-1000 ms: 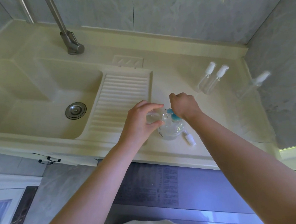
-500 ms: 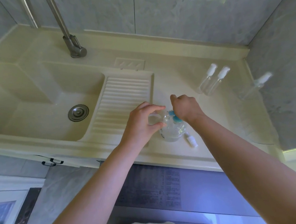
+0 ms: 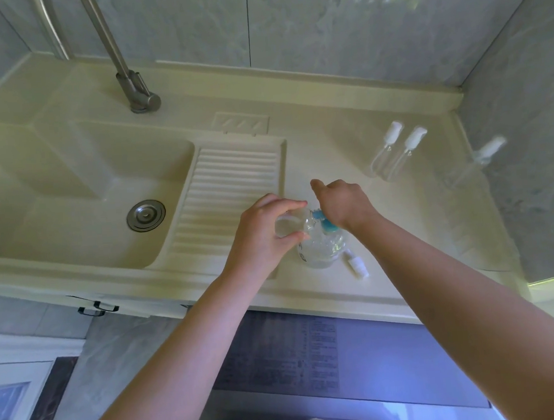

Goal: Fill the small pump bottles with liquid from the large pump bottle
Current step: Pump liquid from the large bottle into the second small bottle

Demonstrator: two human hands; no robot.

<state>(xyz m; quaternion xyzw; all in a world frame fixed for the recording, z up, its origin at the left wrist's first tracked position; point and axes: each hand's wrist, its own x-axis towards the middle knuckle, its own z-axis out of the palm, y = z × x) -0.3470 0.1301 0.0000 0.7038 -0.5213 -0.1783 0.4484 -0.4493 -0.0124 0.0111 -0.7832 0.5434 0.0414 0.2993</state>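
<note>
Forearms reach out from me over the cream bench (image 3: pixel 307 293). A loose white pump cap (image 3: pixel 358 264) lies near its front edge, just beside the large pump bottle (image 3: pixel 321 249), which stands upright. My left hand (image 3: pixel 264 233) has its grip clamped round a small clear bottle (image 3: pixel 286 227), held against the big bottle's teal pump head (image 3: pixel 324 221). My right hand (image 3: pixel 344 202) is curled over that pump head, pressing on it. Farther off, two capped small bottles (image 3: pixel 393 155) stand together, a third (image 3: pixel 482 157) near the wall. Far left, I see the sink (image 3: pixel 72 207) and tap (image 3: pixel 140 98).
</note>
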